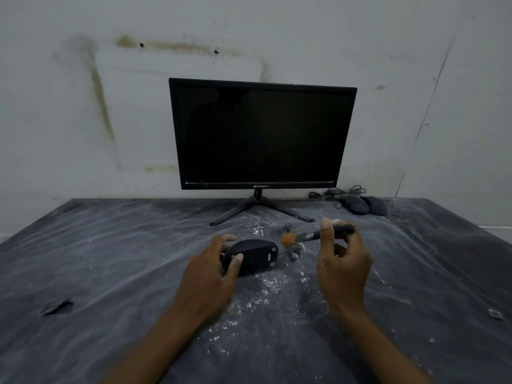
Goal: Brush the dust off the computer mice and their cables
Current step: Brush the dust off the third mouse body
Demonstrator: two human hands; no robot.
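At lower left of the frame, the dark cloth [110, 259] covering the table is wrinkled, streaked pale with dust, and torn in one small spot. Just left of centre, your left hand [210, 270] grips a black mouse [253, 256], thumb on its near side and fingers curled round the far side. The mouse is turned belly up, showing a smooth oval underside with small labels and pads. White crumbs of dust lie scattered on the cloth below and beside it.

Right of the mouse, the brush [313, 236] points left: soft orange-brown bristles, a metal collar, a dark slim handle. Its tip hangs just beside the mouse's right end; whether it touches is unclear. Your right hand [342, 261] pinches the handle between thumb and fingertips, the other fingers loosely curled.

To do this step well, keep the mouse tilted so dust falls away from you, and sweep in short light strokes toward the edge, working into the seams around the pads. The cable [293, 249] lies bunched under the bristles; it probably needs brushing along its length.

Behind, at centre, a dark monitor [261, 134] stands on thin legs. At upper right, two more mice [363, 205] sit side by side with tangled cords [338, 192] against the stained wall
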